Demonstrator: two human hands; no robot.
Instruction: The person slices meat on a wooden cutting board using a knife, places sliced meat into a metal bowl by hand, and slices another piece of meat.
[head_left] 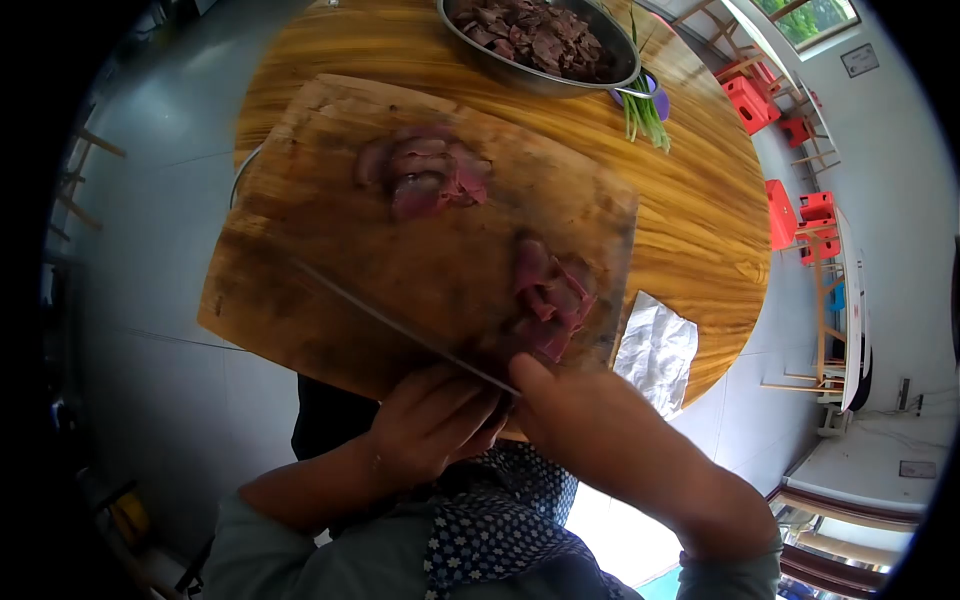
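Note:
My right hand (565, 400) is closed around the handle of a long knife (390, 320), and its thin blade slants up and left across the wooden cutting board (330, 220). Close beside it, at the board's near edge, my left hand (430, 418) has its fingers curled on a dark piece of meat (494, 408), mostly hidden beneath the fingers and blade. Dark red meat slices (545, 295) lie on the board just beyond my right hand. Another group of meat slices (430, 172) rests toward the board's far side.
A metal basin (610, 82) of sliced meat (545, 40) stands at the table's far side. Green onions (645, 115) lie beside it over something purple. Crumpled white paper (655, 350) is right of the board on the round wooden table (700, 230). Red stools (750, 103) stand beyond.

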